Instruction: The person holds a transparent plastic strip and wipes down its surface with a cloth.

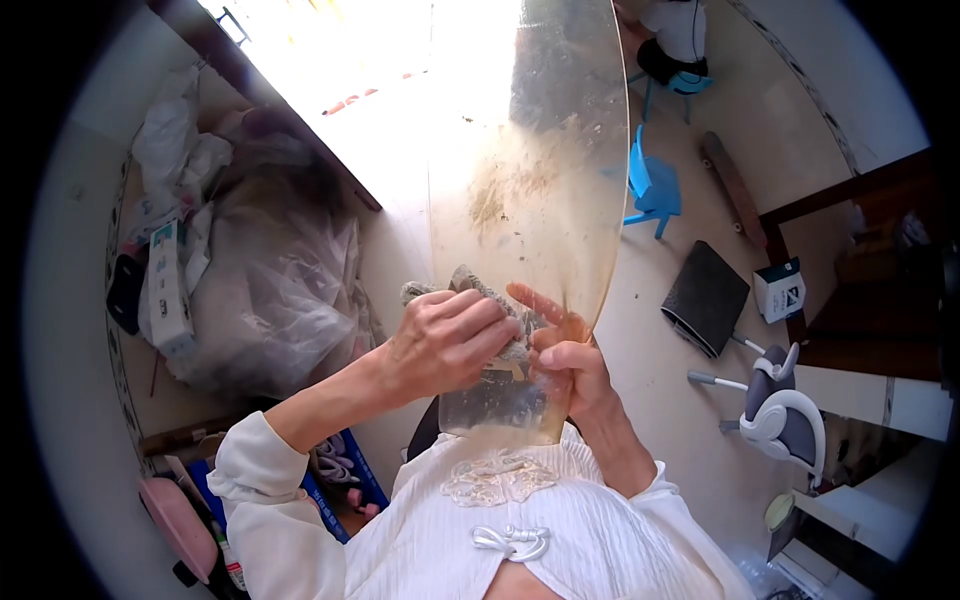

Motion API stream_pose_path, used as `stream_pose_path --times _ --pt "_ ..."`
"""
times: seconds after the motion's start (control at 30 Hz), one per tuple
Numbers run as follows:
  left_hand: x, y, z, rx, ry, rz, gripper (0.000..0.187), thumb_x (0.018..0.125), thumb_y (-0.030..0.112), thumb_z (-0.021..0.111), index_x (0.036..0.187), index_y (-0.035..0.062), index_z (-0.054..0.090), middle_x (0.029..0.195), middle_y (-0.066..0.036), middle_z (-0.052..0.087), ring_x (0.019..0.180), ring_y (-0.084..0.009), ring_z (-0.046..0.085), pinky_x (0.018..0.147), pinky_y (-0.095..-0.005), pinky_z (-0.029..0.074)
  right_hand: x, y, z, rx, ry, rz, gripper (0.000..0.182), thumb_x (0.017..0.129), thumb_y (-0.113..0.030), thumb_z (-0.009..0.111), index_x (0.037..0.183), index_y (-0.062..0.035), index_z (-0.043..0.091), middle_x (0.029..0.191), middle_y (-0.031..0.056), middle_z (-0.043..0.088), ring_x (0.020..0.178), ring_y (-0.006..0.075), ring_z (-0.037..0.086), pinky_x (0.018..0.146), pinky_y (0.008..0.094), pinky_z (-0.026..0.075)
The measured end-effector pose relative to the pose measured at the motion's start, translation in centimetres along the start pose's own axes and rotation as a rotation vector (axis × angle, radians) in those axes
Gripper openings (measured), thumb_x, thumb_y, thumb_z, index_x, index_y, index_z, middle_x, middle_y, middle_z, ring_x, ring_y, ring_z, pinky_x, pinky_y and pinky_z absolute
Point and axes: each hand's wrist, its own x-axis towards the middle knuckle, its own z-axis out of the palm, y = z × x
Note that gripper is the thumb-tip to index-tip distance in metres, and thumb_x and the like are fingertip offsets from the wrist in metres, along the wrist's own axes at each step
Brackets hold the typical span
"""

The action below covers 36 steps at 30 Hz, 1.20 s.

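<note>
A long, clear, flexible plastic sheet stretches from against my torso away toward the bright doorway, with brownish, dusty smears on its far part. My left hand is closed on a crumpled, grey, rough-looking rag, pressed against the sheet; some of the rag is hidden under the fingers. At the sheet's right edge, my right hand grips it, thumb on the near face and fingers seen partly through the plastic. Both hands are close together, just in front of my white shirt.
Plastic-wrapped bundles lie along the left wall. To the right are a small blue chair, a skateboard, a dark folded panel and a grey-white chair. Another person sits at the upper right.
</note>
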Motion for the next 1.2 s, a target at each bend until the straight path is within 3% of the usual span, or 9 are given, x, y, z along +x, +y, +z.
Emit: stream_pose_path --times 0.2,0.33,0.4,0.6,0.67,0.87,0.97,1.07,1.2 --pt "2.3 -1.7 -0.6 0.054 0.135 -0.341 0.017 0.068 0.002 0.066 0.083 0.0063 0.061 0.071 -0.002 0.055 0.062 -0.0152 0.059 0.049 -0.0292 0.048 0.6 0.1 0.5 0.02 -0.001 -0.022 0.072 0.069 0.005 0.052 0.139 0.0019 0.036 0.054 -0.0061 0.031 0.041 0.0035 0.027 0.036 0.0175 0.026" --pt "1.3 -0.9 0.4 -0.004 0.064 -0.142 0.014 0.07 0.001 0.064 0.081 0.0085 0.06 0.072 -0.002 0.056 0.062 -0.017 0.059 0.049 -0.0297 0.048 0.6 0.0 0.4 0.049 0.027 0.003 0.068 0.07 0.007 0.05 0.137 0.0003 0.04 0.054 -0.0057 0.03 0.043 0.0037 0.029 0.035 0.0179 0.025" --pt "1.4 -2.7 -0.1 0.029 0.129 -0.404 0.018 0.067 -0.001 0.064 0.081 0.0093 0.06 0.072 -0.003 0.055 0.063 -0.0187 0.059 0.05 -0.0315 0.048 0.7 0.9 1.2 0.031 0.051 0.025 0.07 0.069 0.005 0.051 0.137 0.0002 0.039 0.055 -0.0058 0.03 0.043 0.0039 0.029 0.035 0.0179 0.024" --pt "0.1 -1.3 -0.1 -0.072 -0.011 -0.322 0.019 0.068 -0.001 0.064 0.084 0.0091 0.061 0.073 -0.004 0.057 0.067 -0.0236 0.061 0.055 -0.0345 0.049 0.7 0.8 0.9 -0.005 0.012 0.003 0.074 0.069 0.005 0.05 0.142 -0.0024 0.036 0.057 -0.0049 0.031 0.047 0.0056 0.029 0.042 0.0193 0.027" --pt "0.9 -2.8 0.2 -0.028 0.102 -0.518 0.024 0.063 0.0 0.066 0.085 0.0095 0.06 0.077 -0.003 0.058 0.069 -0.0233 0.062 0.057 -0.0344 0.051 0.8 0.8 1.4 0.001 0.0 0.013 0.075 0.069 0.004 0.049 0.142 -0.0022 0.036 0.057 -0.0051 0.031 0.047 0.0052 0.029 0.042 0.0189 0.027" --pt "0.3 -1.1 -0.3 -0.177 -0.062 -0.365 0.013 0.07 0.004 0.064 0.081 0.0092 0.063 0.077 -0.005 0.061 0.072 -0.0252 0.064 0.059 -0.0364 0.05 1.1 0.0 0.8 -0.07 0.032 0.009 0.077 0.067 0.003 0.049 0.142 -0.0011 0.035 0.055 -0.0063 0.03 0.045 0.0036 0.031 0.039 0.0176 0.026" --pt "1.9 -3.1 -1.5 -0.206 -0.004 -0.663 0.018 0.069 0.0 0.066 0.087 0.0003 0.062 0.076 -0.013 0.061 0.069 -0.0276 0.063 0.059 -0.0331 0.046 1.0 0.0 0.9 -0.046 -0.016 0.008 0.078 0.067 0.003 0.049 0.143 -0.001 0.034 0.056 -0.0064 0.029 0.044 0.0037 0.028 0.038 0.018 0.025" --pt "3.6 -5.9 -2.8 -0.448 -0.235 -0.896 0.026 0.074 0.018 0.074 0.084 -0.0008 0.06 0.072 -0.015 0.062 0.066 -0.0284 0.062 0.058 -0.0344 0.045 1.1 -0.1 1.3 -0.052 -0.033 0.009 0.078 0.067 0.002 0.05 0.144 -0.0016 0.033 0.056 -0.0064 0.028 0.044 0.004 0.027 0.037 0.019 0.026" --pt "5.1 -5.4 -3.2 -0.207 -0.416 -0.777 0.043 0.068 0.034 0.076 0.092 -0.0001 0.064 0.078 -0.017 0.065 0.075 -0.0311 0.065 0.071 -0.0403 0.05 1.2 -0.1 1.0 -0.056 0.006 0.015 0.08 0.068 0.002 0.051 0.145 -0.0033 0.03 0.056 -0.0065 0.027 0.044 0.0045 0.027 0.037 0.0196 0.026"
